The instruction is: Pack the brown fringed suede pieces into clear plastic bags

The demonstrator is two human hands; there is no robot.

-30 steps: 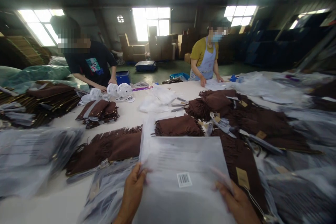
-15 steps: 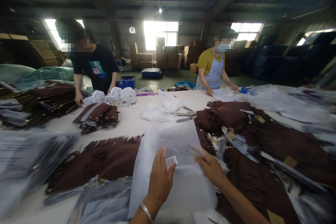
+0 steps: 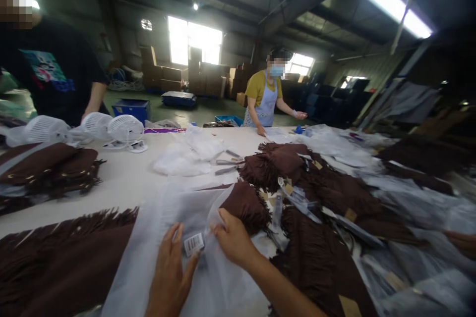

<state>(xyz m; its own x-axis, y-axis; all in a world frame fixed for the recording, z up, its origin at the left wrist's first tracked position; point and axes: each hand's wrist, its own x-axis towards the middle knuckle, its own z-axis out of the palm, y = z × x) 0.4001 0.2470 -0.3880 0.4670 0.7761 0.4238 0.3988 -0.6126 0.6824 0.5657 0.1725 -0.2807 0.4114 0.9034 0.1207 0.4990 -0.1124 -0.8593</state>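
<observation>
Bag [image 3: 213, 282] of frosted plastic is spread over the near side of the desk [image 3: 122, 173] on my feed, a white barcode label [image 3: 194, 244] on its upper part. My left hand [image 3: 169, 265] rests on the bag, its grip spread loose — fingertips left of the label, thumb at the label's lower corner. My right hand [image 3: 234, 237] has its grip closed, pinching the bag's upper right edge, where the film curls.

Just beyond that edge I see a folded brown fringed piece [image 3: 247, 205]; another brown panel [image 3: 82, 262] lies directly left of the bag, and a brown heap [image 3: 323, 257] to its right. Farther beyond the bag sit crumpled clear plastic [image 3: 186, 158] and, off to its left, white fans [image 3: 126, 129] — then a co-worker in an apron [image 3: 266, 99].
</observation>
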